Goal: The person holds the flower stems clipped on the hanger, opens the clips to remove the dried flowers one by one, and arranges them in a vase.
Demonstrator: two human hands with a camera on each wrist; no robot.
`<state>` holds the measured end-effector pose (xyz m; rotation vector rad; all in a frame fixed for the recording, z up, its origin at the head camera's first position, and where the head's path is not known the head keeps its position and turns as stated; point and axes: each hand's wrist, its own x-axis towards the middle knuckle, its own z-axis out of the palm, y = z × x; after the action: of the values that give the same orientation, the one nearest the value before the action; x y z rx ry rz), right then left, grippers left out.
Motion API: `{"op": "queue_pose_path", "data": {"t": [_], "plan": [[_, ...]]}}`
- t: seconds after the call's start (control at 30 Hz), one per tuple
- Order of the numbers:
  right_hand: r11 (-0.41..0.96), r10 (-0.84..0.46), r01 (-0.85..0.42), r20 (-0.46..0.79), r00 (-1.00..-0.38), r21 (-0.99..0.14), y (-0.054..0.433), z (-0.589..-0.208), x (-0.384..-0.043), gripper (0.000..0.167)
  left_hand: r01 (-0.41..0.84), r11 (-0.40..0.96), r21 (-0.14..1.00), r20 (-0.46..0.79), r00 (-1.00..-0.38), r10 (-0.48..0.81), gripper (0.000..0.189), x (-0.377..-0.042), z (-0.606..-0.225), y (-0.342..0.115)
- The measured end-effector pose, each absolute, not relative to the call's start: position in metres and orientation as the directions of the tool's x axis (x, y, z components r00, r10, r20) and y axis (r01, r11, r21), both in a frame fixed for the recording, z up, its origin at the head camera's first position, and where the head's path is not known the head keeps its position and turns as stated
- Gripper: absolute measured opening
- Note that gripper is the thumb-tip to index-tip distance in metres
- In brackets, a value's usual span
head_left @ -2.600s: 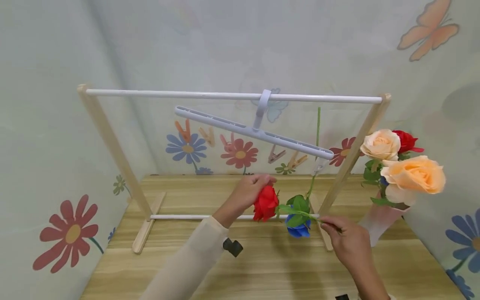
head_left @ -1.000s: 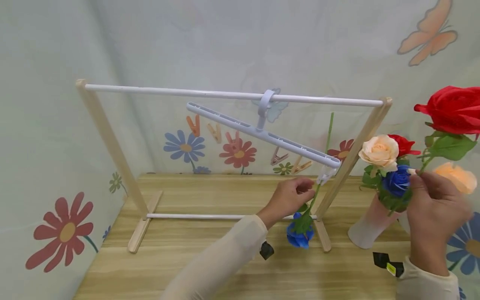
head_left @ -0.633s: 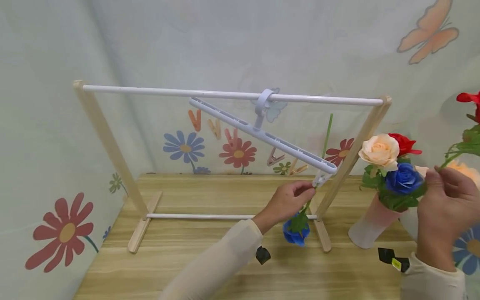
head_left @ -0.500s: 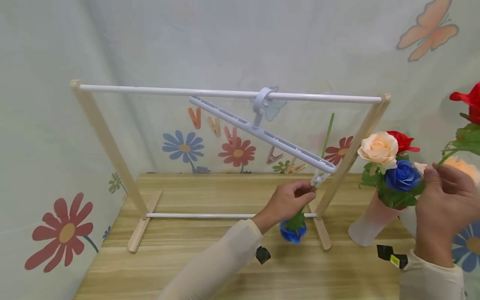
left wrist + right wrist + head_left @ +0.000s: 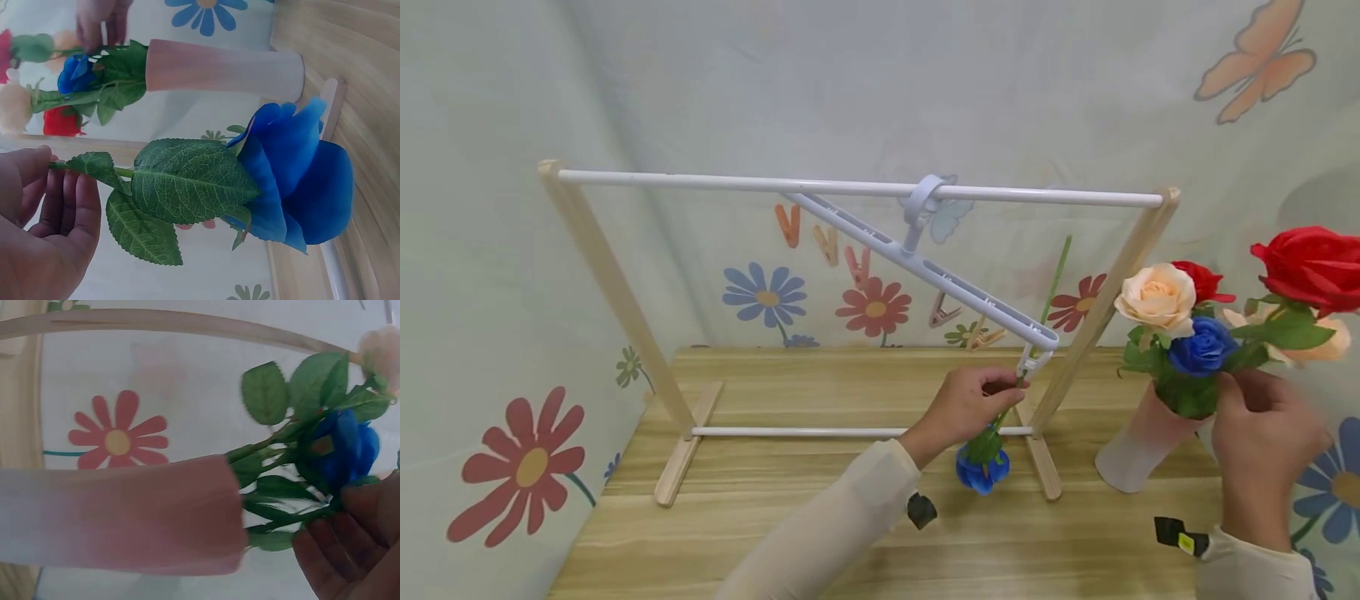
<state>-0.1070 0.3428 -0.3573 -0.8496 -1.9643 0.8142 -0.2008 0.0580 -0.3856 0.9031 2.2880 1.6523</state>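
Note:
An upside-down blue rose point(image 5: 982, 472) hangs by its stem from a white clip point(image 5: 1032, 362) at the right end of the tilted pale hanger point(image 5: 917, 262). My left hand point(image 5: 964, 410) pinches that stem just below the clip; in the left wrist view its leaves point(image 5: 187, 181) show beyond the fingertips. At the right, my right hand point(image 5: 1266, 437) holds a red rose point(image 5: 1318, 268), bloom upward, with its stem between thumb and fingers beside the vase's mouth. The pink-and-white vase point(image 5: 1138, 450) bears another blue rose point(image 5: 1202, 347), a cream rose point(image 5: 1156, 297) and more blooms.
A wooden rack with a white top bar point(image 5: 737, 181) and a lower bar point(image 5: 805, 432) stands on the wood-grain table point(image 5: 715, 533). Several clothespins point(image 5: 788, 225) show behind the hanger. A flower-print curtain point(image 5: 700, 92) closes off the back and sides.
My right hand has carried the red rose from the rack to the vase and lowered it. My left hand has gone from the red bloom to the hanging blue rose's stem; the hanger tilts more.

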Motion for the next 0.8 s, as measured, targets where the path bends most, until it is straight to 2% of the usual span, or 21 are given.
{"op": "queue_pose_path", "data": {"t": [0.2,0.33,0.47,0.6,0.7,0.8], "plan": [[0.63,0.729,0.338,0.384,-0.567,-0.699,0.353,-0.382,-0.102,0.041,0.359,0.204,0.911,0.192,-0.805,0.561,0.021,-0.2,-0.386,0.058],[0.7,0.666,0.305,0.437,-0.605,-0.646,0.357,-0.391,-0.098,0.035,0.35,0.209,0.913,0.188,-0.817,0.546,0.023,-0.199,-0.385,0.057],[0.767,0.605,0.216,0.57,-0.556,-0.604,0.352,-0.398,-0.094,0.028,0.343,0.217,0.914,0.187,-0.83,0.526,0.024,-0.2,-0.385,0.056],[0.756,0.627,0.216,0.59,-0.509,-0.617,0.345,-0.404,-0.085,0.03,0.336,0.213,0.918,0.182,-0.831,0.525,0.021,-0.2,-0.385,0.056],[0.733,0.657,0.253,0.56,-0.505,-0.632,0.334,-0.41,-0.078,0.031,0.335,0.207,0.919,0.183,-0.829,0.529,0.02,-0.199,-0.384,0.057],[0.756,0.624,0.234,0.567,-0.537,-0.611,0.313,-0.418,-0.073,0.025,0.335,0.207,0.919,0.183,-0.829,0.528,0.019,-0.198,-0.383,0.058]]}}
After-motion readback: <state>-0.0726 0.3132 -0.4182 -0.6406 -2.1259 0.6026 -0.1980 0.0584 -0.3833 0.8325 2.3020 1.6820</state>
